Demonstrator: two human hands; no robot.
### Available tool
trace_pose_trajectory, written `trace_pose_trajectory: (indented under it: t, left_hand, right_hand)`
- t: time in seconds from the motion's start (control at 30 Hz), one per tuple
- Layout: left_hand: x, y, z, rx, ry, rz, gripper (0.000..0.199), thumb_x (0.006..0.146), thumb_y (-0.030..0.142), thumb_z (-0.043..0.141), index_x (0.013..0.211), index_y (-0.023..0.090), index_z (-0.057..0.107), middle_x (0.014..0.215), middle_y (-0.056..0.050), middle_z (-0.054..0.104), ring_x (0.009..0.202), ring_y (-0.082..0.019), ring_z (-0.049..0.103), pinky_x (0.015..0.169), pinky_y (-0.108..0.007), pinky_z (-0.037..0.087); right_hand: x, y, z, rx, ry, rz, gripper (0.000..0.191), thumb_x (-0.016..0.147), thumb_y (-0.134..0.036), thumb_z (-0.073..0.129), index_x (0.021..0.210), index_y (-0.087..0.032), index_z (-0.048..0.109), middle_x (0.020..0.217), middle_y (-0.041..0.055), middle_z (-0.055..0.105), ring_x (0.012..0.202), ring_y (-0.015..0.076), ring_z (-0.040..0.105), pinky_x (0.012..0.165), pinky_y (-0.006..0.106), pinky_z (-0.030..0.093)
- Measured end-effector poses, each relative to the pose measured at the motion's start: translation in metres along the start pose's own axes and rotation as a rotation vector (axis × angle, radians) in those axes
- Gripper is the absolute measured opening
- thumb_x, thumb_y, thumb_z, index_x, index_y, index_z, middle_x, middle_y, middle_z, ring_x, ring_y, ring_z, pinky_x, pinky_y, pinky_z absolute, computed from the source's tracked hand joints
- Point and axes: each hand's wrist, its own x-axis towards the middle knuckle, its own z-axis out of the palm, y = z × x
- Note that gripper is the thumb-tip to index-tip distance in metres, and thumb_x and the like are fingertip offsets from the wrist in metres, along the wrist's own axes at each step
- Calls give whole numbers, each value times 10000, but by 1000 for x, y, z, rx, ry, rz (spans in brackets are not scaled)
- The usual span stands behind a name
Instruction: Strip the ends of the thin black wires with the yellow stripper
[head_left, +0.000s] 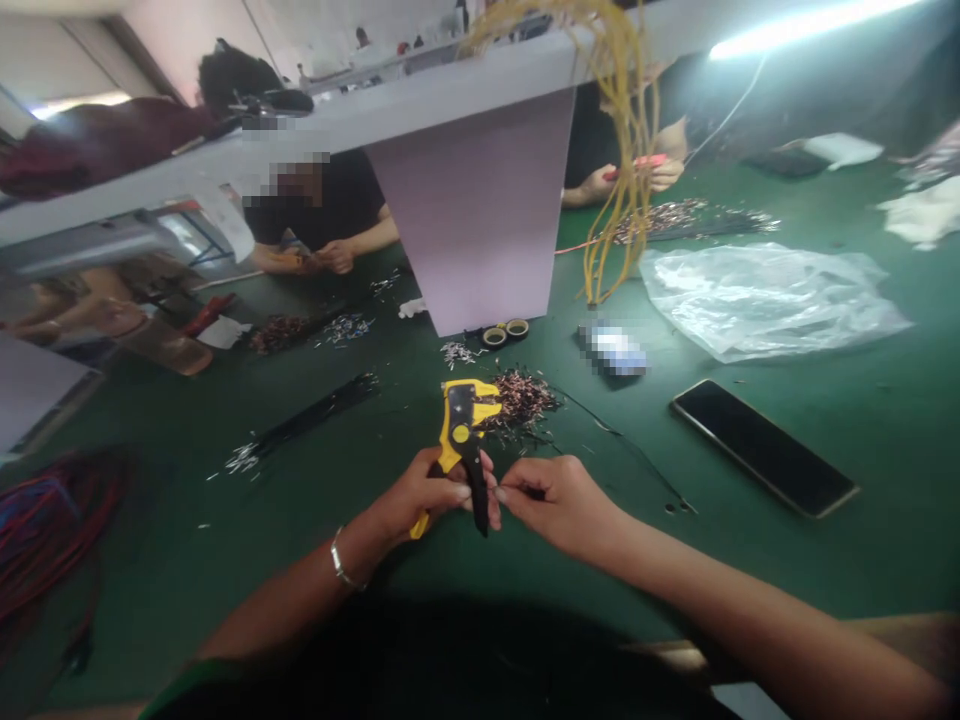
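In the head view my left hand [442, 490] is wrapped round a yellow and black wire stripper [460, 433], its jaws pointing up and away from me. My right hand [551, 495] is closed in a pinch just right of the tool's black handle, close to the left fingertips; what it pinches looks like a thin dark wire end, too small to make out. Behind the tool's jaws lies a pile of short copper-coloured and black wire pieces [525, 398]. A thin black wire [637, 448] runs from the pile toward the right.
A phone [765, 447] and a clear plastic bag [772, 300] lie on the right. Two tape rolls [505, 332] stand beyond the pile. A black wire bundle [311, 418] and red-blue cables [52, 530] lie left. Yellow wires [619, 150] hang from the shelf. Other people sit opposite.
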Motion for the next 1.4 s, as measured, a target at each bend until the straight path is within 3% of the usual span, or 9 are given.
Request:
trace_pose_trajectory:
  t: [0.1, 0.3, 0.53, 0.7, 0.87, 1.07, 1.27, 1.4]
  left_hand:
    - [-1, 4, -2, -18, -96, -3, 368, 659, 133, 673, 1026, 110, 671, 838, -110, 733, 717, -262, 713, 698, -389, 556]
    - [-1, 15, -8, -85, -97, 91, 450, 663, 142, 639, 1111, 132, 675, 1121, -147, 684, 800, -269, 690, 761, -447, 564]
    - [-3, 13, -11, -122, -97, 90, 452, 650, 129, 651, 1100, 136, 694, 1016, -121, 697, 858, -284, 690, 838, -467, 552]
    - [-4, 23, -13, -104, -43, 125, 456, 622, 128, 666, 1077, 130, 697, 984, -121, 693, 813, -268, 681, 778, -429, 553]
    - [-3, 27, -16, -89, -101, 122, 447, 632, 144, 680, 1078, 128, 688, 982, -117, 682, 803, -252, 670, 764, -396, 536]
    - [-1, 21, -22, -82, -147, 145, 682, 606, 200, 671, 1277, 132, 573, 1085, -150, 641, 947, -274, 603, 842, -402, 474]
    - [2, 16, -26, -87, -212, 142, 936, 515, 183, 629, 1425, 151, 413, 1093, -132, 622, 958, -260, 556, 897, -412, 403]
    - [3, 12, -16, -126, -249, 133, 904, 542, 169, 609, 1423, 184, 408, 989, -101, 611, 946, -261, 541, 908, -484, 421]
  right_hand:
    - [3, -1, 0, -16, 10, 46, 240, 821, -185, 577, 584, -168, 611, 523, -46, 520, 482, 78, 379, 473, 226, 282]
    - [10, -2, -5, 169, 10, 181, 275, 835, -192, 604, 565, -177, 552, 457, -70, 485, 434, 79, 390, 455, 213, 306]
    - [10, -6, -5, 256, -9, 184, 217, 823, -157, 611, 606, -169, 606, 456, -73, 508, 436, 73, 411, 460, 200, 313]
    - [12, 0, -11, 333, 4, 143, 125, 812, -186, 619, 702, -153, 669, 480, -61, 554, 445, 75, 413, 465, 205, 317]
    - [13, 0, -18, 378, 8, 131, 111, 774, -214, 635, 703, -157, 697, 481, -48, 575, 443, 82, 416, 468, 221, 318]
    - [12, -1, -31, 368, 226, 99, 130, 727, -260, 665, 659, -158, 708, 480, -32, 581, 449, 85, 414, 475, 234, 319]
    - [14, -2, -40, 368, 432, 107, 177, 709, -313, 664, 610, -169, 694, 469, -28, 571, 418, 78, 358, 425, 236, 271]
    - [17, 1, -47, 377, 559, 97, 176, 706, -314, 669, 619, -164, 702, 479, -21, 582, 421, 79, 374, 416, 234, 276]
